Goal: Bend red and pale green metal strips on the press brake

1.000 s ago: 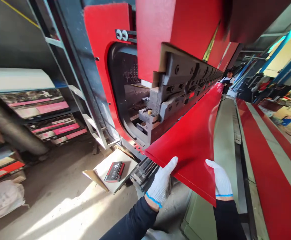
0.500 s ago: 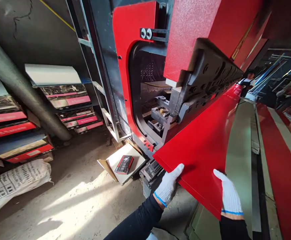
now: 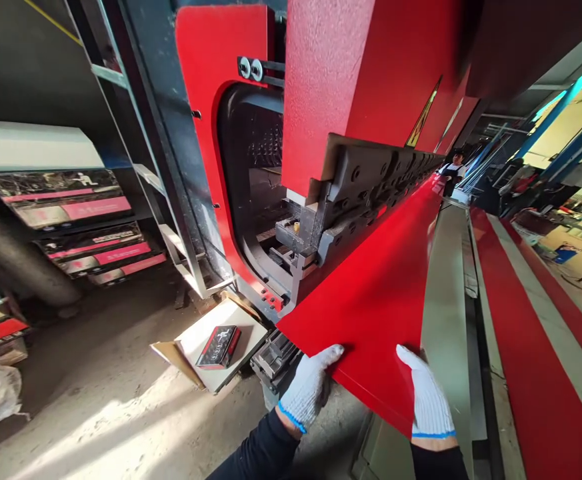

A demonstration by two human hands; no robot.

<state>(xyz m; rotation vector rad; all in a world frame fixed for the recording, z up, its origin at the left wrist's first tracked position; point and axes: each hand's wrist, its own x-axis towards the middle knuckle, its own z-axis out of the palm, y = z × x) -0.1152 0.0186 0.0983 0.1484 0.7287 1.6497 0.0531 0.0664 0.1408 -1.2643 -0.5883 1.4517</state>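
A long red metal sheet (image 3: 365, 313) stretches away from me, its left edge lying along the jaw of a red and black press brake (image 3: 365, 180). My left hand (image 3: 308, 383), in a white knit glove, grips the near end edge, thumb on top and fingers underneath. On the right side edge, my right hand (image 3: 429, 397), gloved the same way, holds the sheet with its thumb on top; its fingers are hidden below. At the far end another person (image 3: 453, 167) stands by the sheet.
Red and pale strips (image 3: 531, 300) lie lengthwise on my right. A small black and red box (image 3: 219, 347) rests on an open carton (image 3: 238, 319) on the floor at left. Beside the machine stands a metal ladder-like frame (image 3: 145, 175), with stacked printed cartons (image 3: 91, 200) behind it.
My view has turned to the right, so the machine and cartons appear further left. Both hands keep their hold on the red sheet, at about the same places.
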